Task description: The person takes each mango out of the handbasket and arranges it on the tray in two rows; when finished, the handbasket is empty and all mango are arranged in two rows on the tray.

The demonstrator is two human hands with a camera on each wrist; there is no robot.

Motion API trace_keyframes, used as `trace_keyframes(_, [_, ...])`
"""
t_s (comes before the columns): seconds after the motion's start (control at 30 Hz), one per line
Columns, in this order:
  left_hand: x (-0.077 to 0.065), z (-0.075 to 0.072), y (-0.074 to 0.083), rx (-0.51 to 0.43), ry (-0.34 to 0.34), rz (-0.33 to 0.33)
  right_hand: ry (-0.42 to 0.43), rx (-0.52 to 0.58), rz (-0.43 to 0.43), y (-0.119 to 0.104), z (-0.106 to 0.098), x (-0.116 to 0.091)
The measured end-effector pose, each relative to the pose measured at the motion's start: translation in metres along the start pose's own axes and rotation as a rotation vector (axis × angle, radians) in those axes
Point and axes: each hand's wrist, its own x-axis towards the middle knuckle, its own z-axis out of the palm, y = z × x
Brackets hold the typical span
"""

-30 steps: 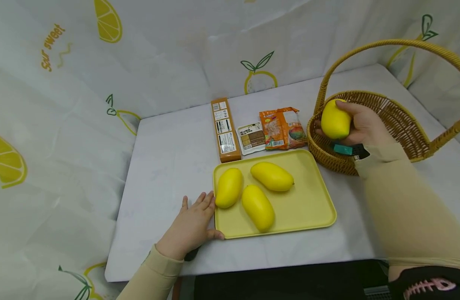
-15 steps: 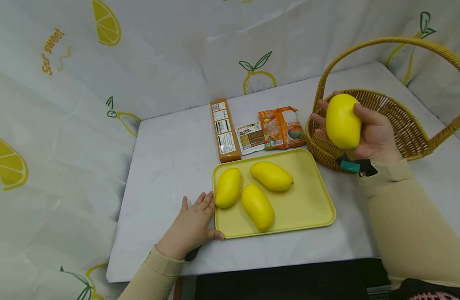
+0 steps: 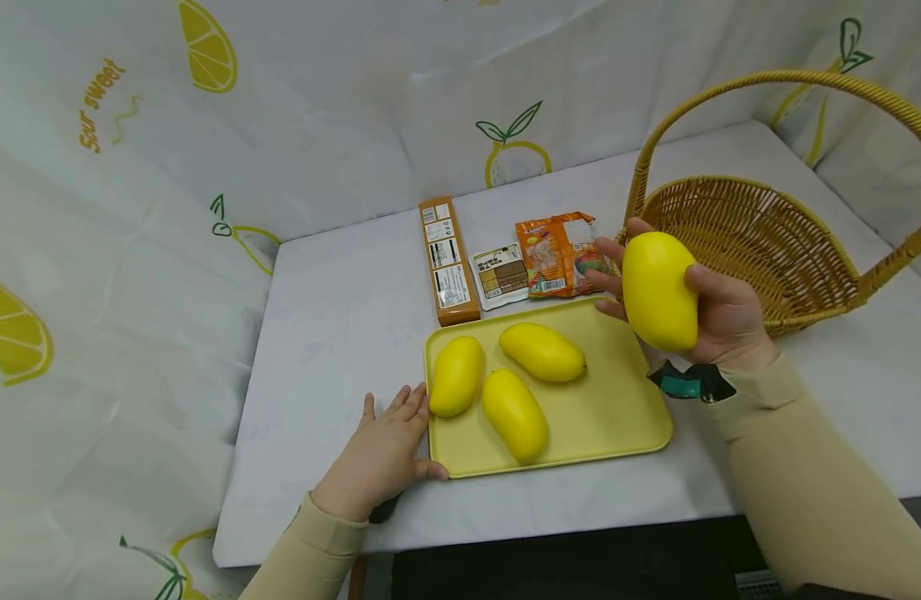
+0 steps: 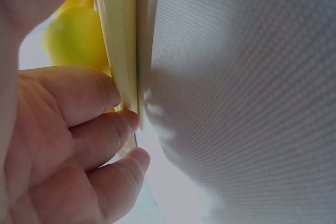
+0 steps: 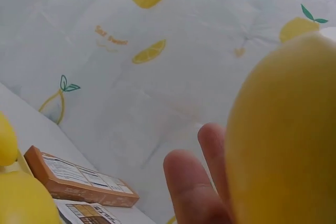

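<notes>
In the head view my right hand (image 3: 730,321) holds a yellow mango (image 3: 659,290) between thumb and fingers, raised over the tray's right back corner and the basket's near left side. The mango (image 5: 289,135) fills the right side of the right wrist view, with two fingertips beside it. My left hand (image 3: 381,454) lies at the left edge of a pale yellow tray (image 3: 610,417), fingers extended against its rim. In the left wrist view those fingers (image 4: 107,140) touch the tray's side. Three more mangoes lie on the tray: one at left (image 3: 457,377), one in front (image 3: 516,416), one behind (image 3: 543,352).
A wicker basket (image 3: 760,217) with a tall arched handle stands at the right. Behind the tray are a long brown box (image 3: 449,262), a small white-and-brown packet (image 3: 501,276) and an orange packet (image 3: 556,254). A lemon-print curtain (image 3: 340,125) hangs behind the table.
My right hand has lifted the mango out from over the basket and brought it left and nearer, toward the tray. The left hand and the other mangoes stay in place.
</notes>
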Motion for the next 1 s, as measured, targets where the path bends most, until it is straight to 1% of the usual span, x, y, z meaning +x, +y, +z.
trace_keyframes(0.2, [0.000,0.001,-0.001,-0.010,-0.006,-0.006,0.012,-0.122,-0.019,0.023,-0.010,-0.013])
trace_keyframes(0.27, [0.001,0.002,-0.001,-0.013,-0.006,-0.005,0.029,-0.142,-0.022,0.030,-0.013,-0.019])
trace_keyframes(0.37, [0.001,0.003,-0.002,-0.011,-0.003,-0.001,0.057,-0.139,-0.030,0.040,-0.017,-0.027])
trace_keyframes(0.47, [0.002,0.003,-0.003,-0.005,0.000,0.001,0.106,-0.145,-0.037,0.051,-0.021,-0.035])
trace_keyframes(0.6, [0.002,0.003,-0.002,-0.001,0.000,-0.003,0.194,-0.197,-0.027,0.064,-0.022,-0.047])
trace_keyframes(0.67, [0.001,0.003,-0.001,0.002,-0.001,-0.004,0.239,-0.271,-0.022,0.069,-0.021,-0.052])
trace_keyframes(0.93, [0.001,0.001,0.000,0.005,-0.005,-0.007,0.337,-0.627,-0.025,0.081,-0.014,-0.063])
trace_keyframes(1.0, [0.001,0.002,-0.001,0.006,-0.003,-0.007,0.378,-0.729,-0.023,0.084,-0.011,-0.065])
